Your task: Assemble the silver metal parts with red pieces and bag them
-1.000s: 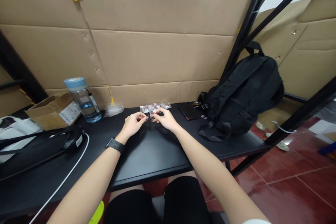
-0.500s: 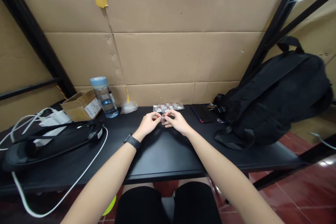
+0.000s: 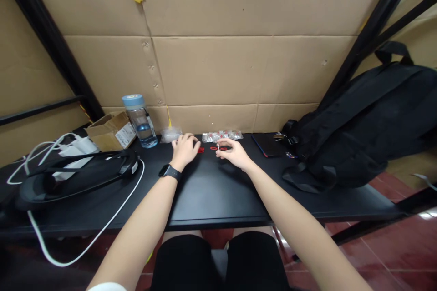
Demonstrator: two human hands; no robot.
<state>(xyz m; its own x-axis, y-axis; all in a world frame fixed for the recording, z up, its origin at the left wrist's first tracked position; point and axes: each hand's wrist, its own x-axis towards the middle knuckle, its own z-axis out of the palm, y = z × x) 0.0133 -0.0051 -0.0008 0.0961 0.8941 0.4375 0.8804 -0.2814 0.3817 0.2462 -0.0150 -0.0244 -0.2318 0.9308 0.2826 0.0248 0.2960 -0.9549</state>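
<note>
Red piece [image 3: 201, 149] now beside left thumb [image 3: 197, 146]

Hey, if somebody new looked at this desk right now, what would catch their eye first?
Probably the big black backpack on the right side of the desk. Next, near the middle, the right hand pinching a small thin item, with the left hand beside a bit of red. Then the blue-lidded water bottle farther left, beside a cardboard box.
</note>
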